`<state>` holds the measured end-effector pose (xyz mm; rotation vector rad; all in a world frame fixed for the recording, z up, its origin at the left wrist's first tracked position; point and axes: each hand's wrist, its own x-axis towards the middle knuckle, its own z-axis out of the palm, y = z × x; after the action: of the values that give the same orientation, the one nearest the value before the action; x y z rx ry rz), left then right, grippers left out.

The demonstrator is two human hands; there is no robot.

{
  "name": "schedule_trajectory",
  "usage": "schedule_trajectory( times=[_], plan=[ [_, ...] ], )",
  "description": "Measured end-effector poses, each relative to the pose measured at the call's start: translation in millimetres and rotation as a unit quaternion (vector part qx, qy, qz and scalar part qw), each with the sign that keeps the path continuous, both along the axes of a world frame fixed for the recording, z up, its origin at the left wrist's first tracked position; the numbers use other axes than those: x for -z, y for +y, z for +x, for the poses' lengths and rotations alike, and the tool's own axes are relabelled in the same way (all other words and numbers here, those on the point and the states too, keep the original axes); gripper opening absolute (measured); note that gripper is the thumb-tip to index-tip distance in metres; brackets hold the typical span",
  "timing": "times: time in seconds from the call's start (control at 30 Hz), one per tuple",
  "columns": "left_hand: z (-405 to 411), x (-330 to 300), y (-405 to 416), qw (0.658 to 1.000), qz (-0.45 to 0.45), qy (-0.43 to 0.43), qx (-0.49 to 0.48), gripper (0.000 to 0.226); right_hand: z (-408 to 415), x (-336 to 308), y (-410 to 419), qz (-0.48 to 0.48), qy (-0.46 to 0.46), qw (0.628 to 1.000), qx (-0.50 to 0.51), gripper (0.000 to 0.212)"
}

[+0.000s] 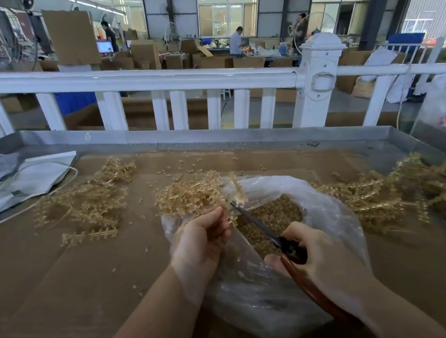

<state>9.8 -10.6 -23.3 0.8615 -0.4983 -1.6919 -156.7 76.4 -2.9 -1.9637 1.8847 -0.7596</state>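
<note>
My left hand [201,236] grips a bunch of tan plastic sprues [188,195] and holds it over the mouth of a clear plastic bag [333,210]. My right hand [322,255] grips red-handled scissors [258,225]. The scissor blades point up and left, and their tips touch a sprue strip at the bunch's right edge. Inside the bag lies a heap of small tan cut pieces [272,215]. The bag rests on the cardboard-covered table [59,277].
A pile of sprues [83,205] lies at the left, a larger tangle [408,188] at the right. Loose bits dot the cardboard. Grey sheets and a white cord [11,181] sit far left. A white railing [164,82] runs behind the table. People work in the background.
</note>
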Motion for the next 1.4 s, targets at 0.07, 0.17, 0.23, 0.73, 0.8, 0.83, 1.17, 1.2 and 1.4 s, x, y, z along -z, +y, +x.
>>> schedule_trajectory(
  times=[0.07,0.17,0.23,0.73,0.8,0.83,1.17,1.2,1.4],
  plan=[
    [1,-1,0,1.0,0.003,-0.008,0.006,0.015,-2,0,-1,0.001,-0.007,1.0,-0.007,0.032],
    [3,0,-1,1.0,0.006,-0.014,0.017,0.013,-5,0,-4,0.004,-0.014,1.0,-0.019,0.032],
    [3,1,-1,1.0,0.001,-0.01,0.021,0.009,-7,1,-5,0.003,-0.014,1.0,-0.018,0.032],
    [-8,7,-5,0.996,0.011,0.002,-0.089,0.007,6,-5,4,-0.143,0.0,0.99,0.012,0.026],
    [-8,7,-5,0.997,0.012,0.001,-0.079,0.007,14,-3,5,-0.126,0.019,0.992,-0.005,0.029],
    [-8,7,-4,0.997,0.012,0.0,-0.071,0.007,17,-1,4,-0.118,0.033,0.992,-0.005,0.029],
    [-5,5,-4,1.0,0.007,0.001,-0.026,0.013,21,12,-6,-0.08,0.096,0.992,0.033,0.034],
    [-5,5,-4,1.0,0.006,0.003,-0.025,0.014,21,12,-6,-0.075,0.094,0.992,0.032,0.034],
    [-5,7,-6,1.0,0.005,0.019,-0.02,0.01,23,9,-6,-0.06,0.087,0.994,0.01,0.036]
  ],
)
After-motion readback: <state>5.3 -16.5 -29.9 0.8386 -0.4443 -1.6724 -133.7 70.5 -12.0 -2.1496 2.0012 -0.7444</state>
